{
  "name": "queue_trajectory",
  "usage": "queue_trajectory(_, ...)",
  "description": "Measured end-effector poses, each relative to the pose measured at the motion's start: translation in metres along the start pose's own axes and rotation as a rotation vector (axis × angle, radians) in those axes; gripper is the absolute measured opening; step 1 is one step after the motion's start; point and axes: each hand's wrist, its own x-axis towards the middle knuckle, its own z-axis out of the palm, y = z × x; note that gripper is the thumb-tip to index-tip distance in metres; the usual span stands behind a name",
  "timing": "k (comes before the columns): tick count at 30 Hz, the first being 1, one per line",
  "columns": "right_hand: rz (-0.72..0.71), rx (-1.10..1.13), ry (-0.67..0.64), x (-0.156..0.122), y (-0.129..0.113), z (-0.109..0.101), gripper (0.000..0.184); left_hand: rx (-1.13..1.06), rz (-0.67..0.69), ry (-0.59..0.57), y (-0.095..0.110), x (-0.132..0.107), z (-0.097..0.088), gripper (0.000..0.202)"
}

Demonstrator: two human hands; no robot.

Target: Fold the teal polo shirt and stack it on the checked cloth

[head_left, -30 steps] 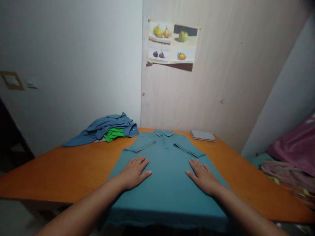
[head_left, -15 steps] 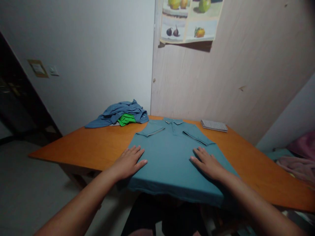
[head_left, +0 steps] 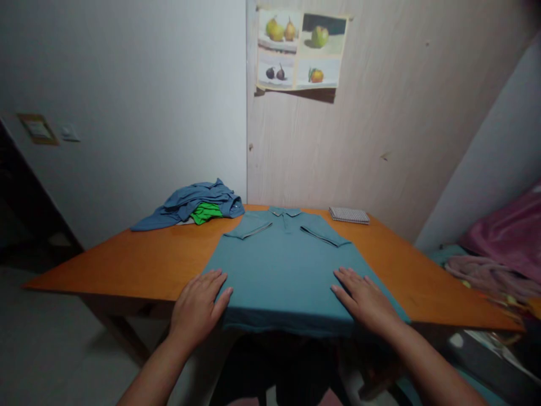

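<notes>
A teal polo shirt (head_left: 287, 265) lies flat on the orange table (head_left: 139, 262), collar toward the wall, sleeves folded in over the chest. Its lower hem hangs over the table's near edge. My left hand (head_left: 198, 307) rests flat with fingers stretched out at the shirt's lower left corner, partly on the table edge. My right hand (head_left: 363, 299) lies flat, fingers apart, on the shirt's lower right part. Neither hand holds anything.
A heap of blue and green clothes (head_left: 196, 206) sits at the table's back left. A small folded checked cloth (head_left: 349, 214) lies at the back right by the wall. Pink and purple bedding (head_left: 499, 259) fills the right side. A fruit poster (head_left: 301, 51) hangs above.
Both hands have slid down the shirt toward the near edge, the left one moving out to the shirt's left corner. The view has shifted with my head.
</notes>
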Motion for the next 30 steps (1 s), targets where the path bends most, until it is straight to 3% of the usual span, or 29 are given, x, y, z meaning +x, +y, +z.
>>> queue_trajectory(4, 0.049, 0.003, 0.151, -0.013, 0.004, 0.006, 0.053, -0.045, 0.012, 0.240, 0.003, -0.013, 0.009, 0.032)
queue_trajectory(7, 0.030, 0.124, 0.299, -0.024, 0.011, 0.009, 0.045, -0.106, 0.002, 0.424, 0.006, -0.026, 0.012, 0.023)
queue_trajectory(10, 0.033, 0.354, 0.534, -0.040, 0.020, 0.012, 0.040, -0.124, -0.091, 0.562, 0.009, -0.041, 0.014, 0.023)
queue_trajectory(12, 0.163, 0.458, 0.724, -0.052, 0.028, 0.014, 0.039, -0.154, -0.218, 0.596, 0.010, -0.050, 0.015, 0.030)
queue_trajectory(15, 0.481, 0.563, 0.909, -0.068, 0.040, 0.017, 0.037, -0.359, -0.510, 0.557, 0.012, -0.057, 0.016, 0.045)
queue_trajectory(19, 0.737, 0.779, 0.955, -0.080, 0.052, 0.023, 0.035, -0.810, -0.842, 0.391, 0.016, -0.056, 0.014, 0.059)
queue_trajectory(23, 0.763, 0.954, 0.900, -0.086, 0.059, 0.030, 0.046, -1.026, -0.914, 0.237, 0.024, -0.051, 0.011, 0.058)
queue_trajectory(26, 0.719, 1.016, 0.790, -0.091, 0.060, 0.037, 0.053, -1.141, -0.892, 0.108, 0.028, -0.051, 0.012, 0.053)
queue_trajectory(30, 0.626, 1.092, 0.643, -0.100, 0.059, 0.046, 0.055, -1.220, -0.851, 0.019, 0.027, -0.058, 0.013, 0.049)
